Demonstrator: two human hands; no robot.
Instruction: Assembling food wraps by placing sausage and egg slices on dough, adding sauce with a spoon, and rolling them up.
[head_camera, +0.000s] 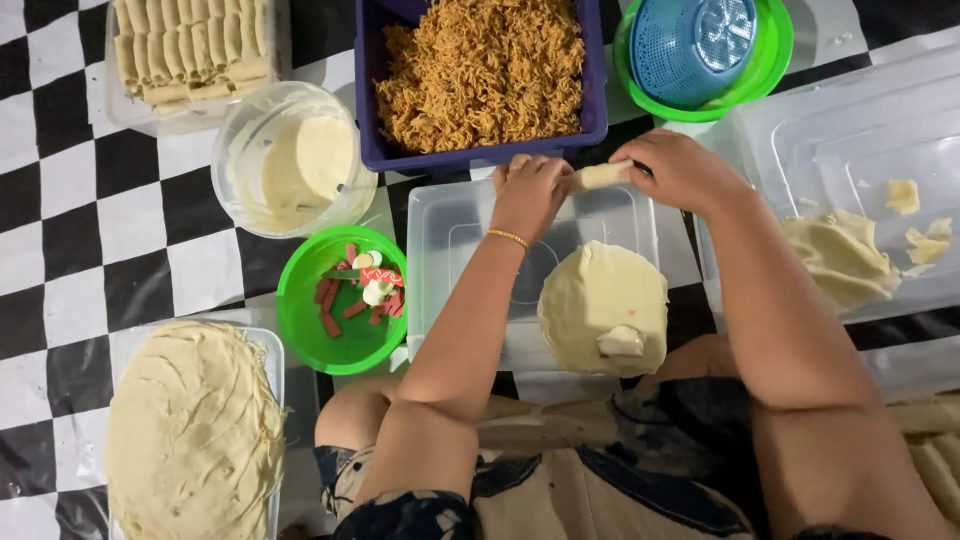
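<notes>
Head view, roll (603, 175) between left hand (527, 192), right hand (678, 168)

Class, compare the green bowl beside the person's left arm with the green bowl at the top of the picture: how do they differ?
The near green bowl holds red strips and pale pieces; the far green bowl holds a blue basket. The near green bowl shows whole, while the picture's edge cuts off the far green bowl. Both are round and bright green.

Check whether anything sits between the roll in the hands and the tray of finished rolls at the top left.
Yes. Both hands, left hand and right hand, hold the roll. Between it and the tray of finished rolls stand the purple tub of noodles and the clear bowl of batter.
</notes>
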